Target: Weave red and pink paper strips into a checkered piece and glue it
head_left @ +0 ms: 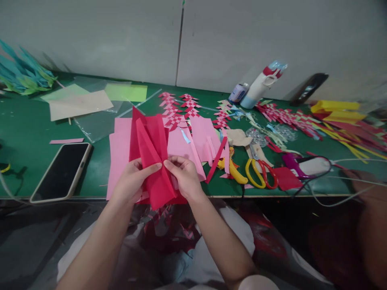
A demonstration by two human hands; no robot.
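Note:
My left hand (133, 179) and my right hand (184, 173) both grip a folded sheet of red paper (154, 185) at the table's front edge. The thumbs lie on its near face, close to each other, and the fingers are partly hidden behind it. Upright folds of the sheet stand up between my hands. Pink paper sheets (119, 141) lie under and behind it. To the right of my right hand rest scissors (261, 173) with one yellow and one red handle, beside a yellow tool (237, 171). A red paper strip (216, 161) leans across the pink pieces.
A phone (62, 171) lies on the left of the green table (24, 127). Woven red-and-pink paper strips (171, 106), a can (238, 92) and a white bottle (261, 84) are at the back. A glue gun (302, 166) with cables lies right. Part of another person's arm (370, 209) shows at far right.

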